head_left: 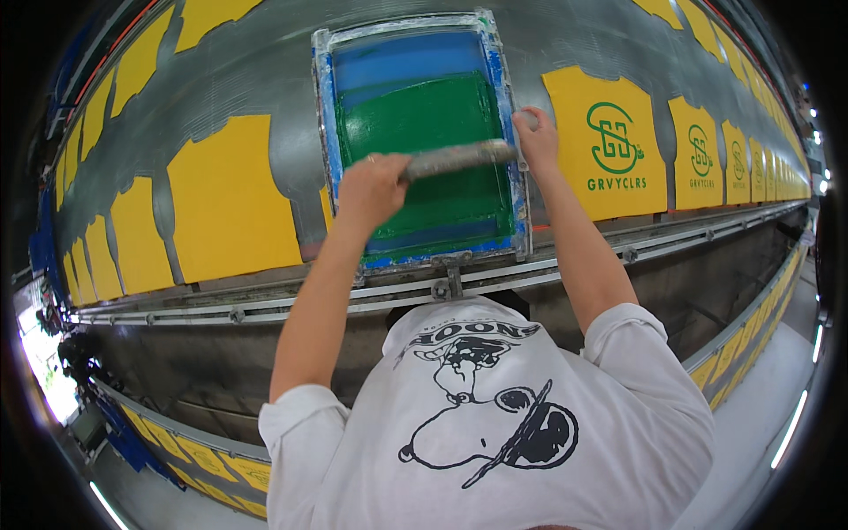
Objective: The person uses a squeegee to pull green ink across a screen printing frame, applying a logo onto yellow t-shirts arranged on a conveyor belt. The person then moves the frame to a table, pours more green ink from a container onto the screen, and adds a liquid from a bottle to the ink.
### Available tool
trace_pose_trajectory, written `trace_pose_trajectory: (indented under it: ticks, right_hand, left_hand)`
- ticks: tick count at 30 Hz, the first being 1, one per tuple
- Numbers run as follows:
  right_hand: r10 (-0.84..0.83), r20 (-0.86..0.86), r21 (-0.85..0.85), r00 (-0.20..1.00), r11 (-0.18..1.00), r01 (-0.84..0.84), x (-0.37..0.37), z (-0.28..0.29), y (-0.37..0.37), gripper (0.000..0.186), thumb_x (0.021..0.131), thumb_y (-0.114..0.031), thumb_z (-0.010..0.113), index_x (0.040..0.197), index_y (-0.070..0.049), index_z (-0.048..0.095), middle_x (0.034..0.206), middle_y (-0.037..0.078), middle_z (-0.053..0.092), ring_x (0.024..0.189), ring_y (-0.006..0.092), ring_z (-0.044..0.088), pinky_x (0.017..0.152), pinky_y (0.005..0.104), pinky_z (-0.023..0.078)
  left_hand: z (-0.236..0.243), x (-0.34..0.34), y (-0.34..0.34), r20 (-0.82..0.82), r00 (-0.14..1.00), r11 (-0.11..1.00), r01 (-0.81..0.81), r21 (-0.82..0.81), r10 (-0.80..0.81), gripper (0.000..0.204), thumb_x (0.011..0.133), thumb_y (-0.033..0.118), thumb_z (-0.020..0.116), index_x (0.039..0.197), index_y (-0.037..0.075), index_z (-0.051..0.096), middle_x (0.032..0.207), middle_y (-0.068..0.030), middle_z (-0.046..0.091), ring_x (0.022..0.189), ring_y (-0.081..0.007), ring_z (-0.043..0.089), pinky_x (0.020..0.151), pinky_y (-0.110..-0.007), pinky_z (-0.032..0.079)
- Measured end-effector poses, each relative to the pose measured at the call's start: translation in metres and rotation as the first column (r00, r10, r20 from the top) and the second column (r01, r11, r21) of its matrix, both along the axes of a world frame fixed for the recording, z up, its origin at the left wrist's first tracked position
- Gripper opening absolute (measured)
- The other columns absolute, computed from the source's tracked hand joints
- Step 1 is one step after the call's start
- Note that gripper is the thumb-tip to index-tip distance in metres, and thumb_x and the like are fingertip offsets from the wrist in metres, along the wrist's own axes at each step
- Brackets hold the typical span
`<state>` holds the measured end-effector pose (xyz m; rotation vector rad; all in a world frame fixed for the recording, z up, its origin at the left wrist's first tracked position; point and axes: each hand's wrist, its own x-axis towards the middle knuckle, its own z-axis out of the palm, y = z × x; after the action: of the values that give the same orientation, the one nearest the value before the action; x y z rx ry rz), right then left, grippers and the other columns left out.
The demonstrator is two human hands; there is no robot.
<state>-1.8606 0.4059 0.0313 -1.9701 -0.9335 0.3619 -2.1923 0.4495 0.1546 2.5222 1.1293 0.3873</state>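
A screen printing frame with blue and silver edges lies over the long table in front of me. Green ink covers much of its blue mesh. My left hand is closed around one end of a squeegee, whose grey, worn handle slants up to the right across the inked area. At the frame's right edge, my right hand has its fingers curled on the rim, with a small greyish part showing between thumb and fingers. What lies under the frame is mostly hidden.
Yellow shirt-shaped pieces line the table. The near right piece bears a green print; the near left piece is plain. A metal rail runs along the near edge, with a bracket below the frame. Another row of yellow pieces stands behind.
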Motion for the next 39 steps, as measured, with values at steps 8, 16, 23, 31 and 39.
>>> trace_pose_trajectory:
  ticks: [8, 16, 23, 31, 39]
  right_hand:
    - [-0.047, -0.057, -0.187, 0.997, 0.982, 0.036, -0.009, 0.02, -0.002, 0.039, 0.088, -0.04, 0.074, 0.116, -0.014, 0.068, 0.073, 0.007, 0.064, 0.067, 0.0211, 0.061, 0.068, 0.0372, 0.049]
    - [-0.001, 0.002, -0.174, 1.0, 0.985, 0.001, 0.001, 0.037, 0.007, 0.054, 0.084, -0.043, 0.079, 0.118, -0.002, 0.068, 0.101, 0.014, 0.069, 0.098, 0.0261, 0.063, 0.085, 0.038, 0.049]
    - [0.708, 0.492, -0.497, 0.506, 0.706, -0.505, -0.003, 0.101, 0.144, 0.062, 0.074, -0.063, 0.077, 0.1, -0.007, 0.074, 0.091, 0.011, 0.072, 0.094, 0.0347, 0.069, 0.081, 0.045, 0.052]
    - [0.739, 0.388, -0.644, 0.55, 0.645, -0.411, -0.024, 0.095, 0.15, 0.052, 0.073, -0.06, 0.078, 0.087, -0.01, 0.075, 0.087, 0.008, 0.073, 0.088, 0.0325, 0.071, 0.077, 0.045, 0.053]
    - [0.741, 0.413, -0.574, 0.53, 0.664, -0.48, -0.043, 0.086, 0.063, 0.042, 0.075, -0.052, 0.078, 0.083, -0.011, 0.075, 0.082, 0.006, 0.071, 0.086, 0.0298, 0.071, 0.074, 0.0442, 0.052]
  left_hand:
    - [-0.002, 0.035, 0.141, -0.092, 0.993, 0.996, 0.077, 0.037, -0.074, 0.025, 0.086, 0.032, 0.073, 0.106, 0.016, 0.074, 0.097, -0.0091, 0.074, 0.092, -0.0341, 0.069, 0.076, -0.046, 0.054]
    - [0.01, 0.043, 0.2, -0.322, 0.937, 0.976, 0.068, -0.205, -0.133, 0.039, 0.086, 0.048, 0.072, 0.1, 0.012, 0.075, 0.092, -0.0132, 0.073, 0.09, -0.0359, 0.069, 0.076, -0.046, 0.055]
    - [-0.004, 0.024, 0.215, -0.411, 0.909, 0.993, 0.032, -0.11, -0.075, 0.054, 0.083, 0.057, 0.072, 0.09, 0.003, 0.073, 0.087, -0.0214, 0.07, 0.086, -0.0416, 0.067, 0.072, -0.049, 0.051]
    - [0.003, 0.031, 0.204, -0.437, 0.899, 0.994, -0.018, -0.107, -0.031, 0.052, 0.08, 0.054, 0.075, 0.084, 0.003, 0.073, 0.08, -0.0209, 0.07, 0.08, -0.0426, 0.067, 0.069, -0.049, 0.05]
    - [0.009, 0.013, 0.115, -0.467, 0.884, 0.996, -0.031, -0.087, -0.013, 0.047, 0.081, 0.054, 0.074, 0.086, 0.007, 0.075, 0.08, -0.0179, 0.07, 0.081, -0.0399, 0.068, 0.07, -0.05, 0.052]
